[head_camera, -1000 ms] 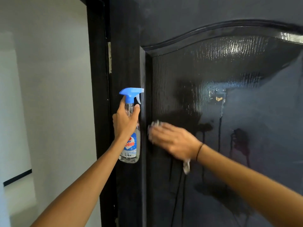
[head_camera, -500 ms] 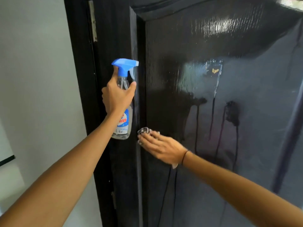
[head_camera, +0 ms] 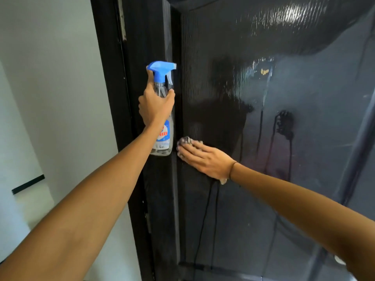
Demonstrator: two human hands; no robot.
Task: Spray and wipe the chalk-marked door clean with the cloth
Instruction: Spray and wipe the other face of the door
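Cloth [head_camera: 189, 141] pokes out past flat right hand [head_camera: 205, 160] fingers on the door [head_camera: 263, 179]; left hand [head_camera: 155, 107] grips spray bottle [head_camera: 163, 126] beside it.

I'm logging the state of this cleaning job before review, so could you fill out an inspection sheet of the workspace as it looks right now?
Surface: dark glossy door, wet, with drip trails running down the panel; no chalk marks clearly visible.
Job's things: spray bottle with blue trigger head, upright, beside the door's left edge; cloth, mostly hidden under the right hand, against the door.
Clutter: nothing seen.
Hands: left hand grips the bottle neck; right hand presses the cloth flat against the panel, fingers straight.
Cables: nothing seen.
Surroundings: black door frame and pale wall to the left; thin dark band on the right wrist.
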